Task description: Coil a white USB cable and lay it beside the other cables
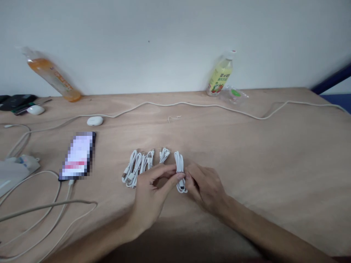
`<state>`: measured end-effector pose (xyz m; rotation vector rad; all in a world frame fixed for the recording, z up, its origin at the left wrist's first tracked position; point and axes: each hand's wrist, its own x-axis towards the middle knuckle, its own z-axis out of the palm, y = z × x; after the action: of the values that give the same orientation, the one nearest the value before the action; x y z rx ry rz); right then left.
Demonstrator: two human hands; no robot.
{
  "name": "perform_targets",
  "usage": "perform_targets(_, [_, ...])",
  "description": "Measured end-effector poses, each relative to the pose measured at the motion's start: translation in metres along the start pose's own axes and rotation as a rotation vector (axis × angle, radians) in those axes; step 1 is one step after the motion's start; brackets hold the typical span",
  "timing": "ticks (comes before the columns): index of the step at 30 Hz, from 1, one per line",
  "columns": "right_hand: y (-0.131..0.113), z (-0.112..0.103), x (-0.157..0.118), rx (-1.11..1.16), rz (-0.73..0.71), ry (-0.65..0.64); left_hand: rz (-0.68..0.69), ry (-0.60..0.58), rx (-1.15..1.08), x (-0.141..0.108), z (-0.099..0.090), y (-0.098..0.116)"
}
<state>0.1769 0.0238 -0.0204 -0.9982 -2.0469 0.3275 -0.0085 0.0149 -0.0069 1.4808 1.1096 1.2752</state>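
Note:
Several white coiled cables [138,164] lie in a row on the wooden table [274,153]. The rightmost coiled cable [179,164] is pinched between both hands. My left hand [150,195] grips its middle from the left with thumb and fingers. My right hand [204,186] holds the same coil from the right, fingers curled around its lower part. One more small coil [163,155] lies just behind my left hand's fingertips.
A phone [78,155] lies at the left with a charging cable [49,204] looping toward the near edge. A long white cord [192,105] crosses the back. An orange bottle [52,76], a yellow-green bottle [221,75] and a white earbud case [94,120] stand near the wall.

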Motion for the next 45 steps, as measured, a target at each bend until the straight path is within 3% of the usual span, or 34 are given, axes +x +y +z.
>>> perform_targets(3, [0.000,-0.003,0.002,0.018,-0.035,-0.004,-0.028,-0.004,-0.039,0.000,0.001,-0.001])
perform_targets(10, [0.003,0.000,-0.003,0.176,0.073,-0.073,-0.013,0.030,-0.015,0.000,0.001,0.000])
perform_targets(15, [0.003,0.000,-0.003,0.209,0.115,-0.085,-0.155,-0.007,-0.156,0.001,0.002,0.004])
perform_targets(19, [0.004,-0.006,0.000,0.196,0.044,-0.081,-0.301,-0.026,-0.309,0.001,0.004,0.004])
perform_targets(22, [0.004,-0.009,0.002,0.222,0.020,-0.110,-0.337,-0.061,-0.367,-0.001,0.003,0.003])
perform_targets(25, [0.002,-0.009,0.002,0.308,0.124,-0.125,-0.177,-0.082,-0.184,-0.004,-0.001,0.003])
perform_targets(29, [-0.004,-0.004,0.002,0.587,0.371,-0.118,0.317,-0.158,0.269,-0.008,-0.007,0.000])
perform_targets(32, [-0.007,0.000,0.003,0.792,0.552,-0.113,0.543,-0.135,0.497,-0.008,-0.010,-0.005])
perform_targets(35, [-0.008,0.002,0.006,0.940,0.688,-0.122,0.633,-0.121,0.630,-0.006,-0.012,-0.009])
perform_targets(39, [-0.009,0.002,0.011,1.078,0.797,-0.143,0.720,-0.161,0.646,-0.003,-0.014,-0.010])
perform_targets(42, [-0.008,0.001,0.012,1.076,0.790,-0.162,0.738,-0.161,0.621,-0.003,-0.016,-0.009])
perform_targets(45, [-0.007,0.000,0.011,0.956,0.686,-0.173,0.674,-0.112,0.557,-0.006,-0.014,-0.007])
